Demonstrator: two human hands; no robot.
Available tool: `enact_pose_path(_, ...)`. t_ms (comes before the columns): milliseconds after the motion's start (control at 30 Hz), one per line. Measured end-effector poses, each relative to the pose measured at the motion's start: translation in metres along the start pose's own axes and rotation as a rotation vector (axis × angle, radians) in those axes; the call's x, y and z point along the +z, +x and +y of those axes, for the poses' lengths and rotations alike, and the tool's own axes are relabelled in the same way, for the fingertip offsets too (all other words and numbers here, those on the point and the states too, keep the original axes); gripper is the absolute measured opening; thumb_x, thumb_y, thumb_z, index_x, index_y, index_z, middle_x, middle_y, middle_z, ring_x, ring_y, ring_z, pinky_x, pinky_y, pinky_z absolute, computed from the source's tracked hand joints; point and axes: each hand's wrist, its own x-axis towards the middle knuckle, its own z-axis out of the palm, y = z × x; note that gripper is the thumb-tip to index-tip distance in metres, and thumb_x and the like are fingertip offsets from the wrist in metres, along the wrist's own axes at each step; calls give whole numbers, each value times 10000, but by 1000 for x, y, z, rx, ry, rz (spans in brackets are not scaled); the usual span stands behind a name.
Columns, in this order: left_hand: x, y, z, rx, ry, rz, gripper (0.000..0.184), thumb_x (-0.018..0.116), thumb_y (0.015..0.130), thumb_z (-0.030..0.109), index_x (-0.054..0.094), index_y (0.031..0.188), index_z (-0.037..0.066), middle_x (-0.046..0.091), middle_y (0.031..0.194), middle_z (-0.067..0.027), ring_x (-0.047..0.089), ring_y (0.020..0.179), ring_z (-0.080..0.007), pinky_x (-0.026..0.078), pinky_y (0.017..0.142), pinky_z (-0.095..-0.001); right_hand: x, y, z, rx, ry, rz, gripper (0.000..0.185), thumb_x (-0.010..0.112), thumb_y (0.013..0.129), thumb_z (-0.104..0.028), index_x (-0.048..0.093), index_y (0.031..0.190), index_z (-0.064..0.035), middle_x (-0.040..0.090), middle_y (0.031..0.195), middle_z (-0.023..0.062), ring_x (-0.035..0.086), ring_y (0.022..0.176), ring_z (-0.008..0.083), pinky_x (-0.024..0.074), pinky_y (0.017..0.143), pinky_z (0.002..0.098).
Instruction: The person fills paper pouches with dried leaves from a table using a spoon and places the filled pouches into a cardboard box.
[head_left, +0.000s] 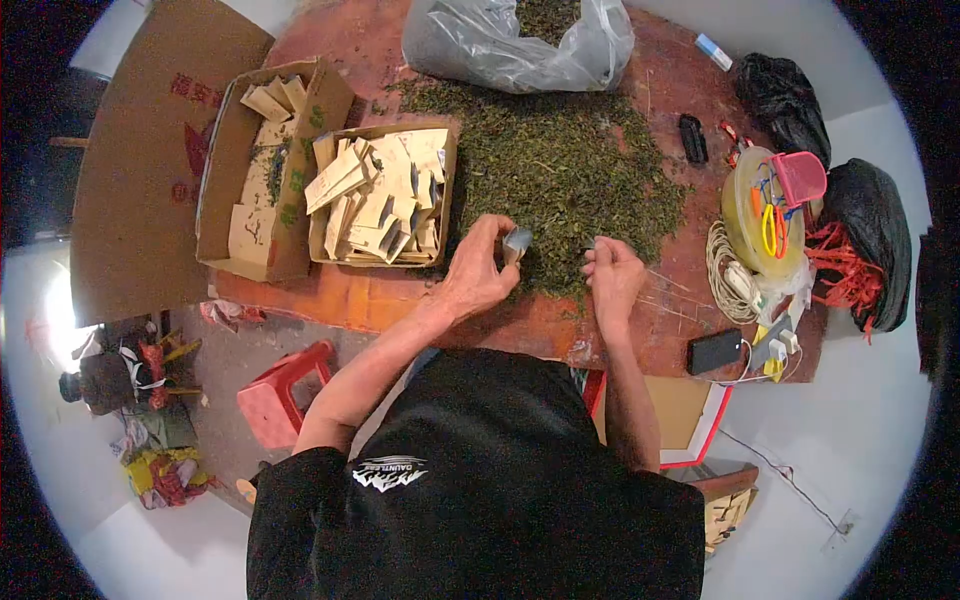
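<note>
- Two bare hands are over the near side of the counter (pixel 375 312), at the near edge of a wide pile of dried leaves (pixel 560 165).
- Left hand (pixel 485 268): its fingers are closed around a small packet (pixel 516 243), whose silvery end faces up; it is between the box of packets and the right hand.
- Right hand (pixel 614 278): its fingers are curled and drawn together beside the leaves, apart from the packet; whether they pinch anything is too small to tell.
- Left of the leaves, a small box (pixel 318 240) is heaped with brown paper packets (pixel 385 195), lying at many angles, some tilted up.
- Further left, a larger cardboard box (pixel 240 262) has a few packets at its far end and scattered leaf bits inside.
- At the far side, a clear plastic bag (pixel 460 45) stands open with more leaves in it.
- On the right, a round tub (pixel 745 205) carries yellow-handled scissors (pixel 774 232) and a pink basket (pixel 800 180).
- Just left of the tub is a coil of pale cord (pixel 728 275); nearer lies a black phone (pixel 714 352) with a white cable.
- Two black bags (pixel 785 95) (pixel 872 230) are at the right, the nearer one beside red strips (pixel 850 270).
</note>
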Motion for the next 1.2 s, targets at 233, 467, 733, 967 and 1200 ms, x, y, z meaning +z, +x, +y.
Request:
enact_pose_path(233,3,4,-2,56,18,9,527,718,776,145,495,1231,2,568,1095,-238,599,1045,-432,480,937,-474,1,0,-6,80,122,-11,243,630,1023,-134,717,1138,61,737,861,111,634,613,104,499,514,244)
enact_pose_path(467,3,7,3,90,26,13,508,702,773,123,494,1221,3,558,1084,-240,583,1040,-444,479,922,-487,0,6,1,113,227,-18,250,654,1011,-162,703,1153,38,739,886,136,651,624,126,502,499,266)
enact_pose_path(733,6,10,-1,118,31,44,498,698,768,104,502,1216,7,555,1078,-240,579,1027,-445,481,916,-484,-3,3,-14,133,237,1,232,635,1021,-108,704,1172,54,721,853,109,634,610,112,494,498,242)
enact_pose_path(967,8,10,0,90,27,55,471,695,779,71,516,1209,-2,562,1087,-242,582,1040,-435,482,911,-489,-10,-1,-24,56,264,-30,220,646,1018,-122,714,1147,43,728,857,110,637,619,109,497,504,242)
enact_pose_path(1200,6,13,7,123,15,71,409,654,776,27,513,1158,-9,559,1037,-232,571,997,-425,472,883,-498,-10,-11,-51,20,217,-48,190,659,1011,-123,732,1120,14,738,840,110,638,612,103,492,508,234)
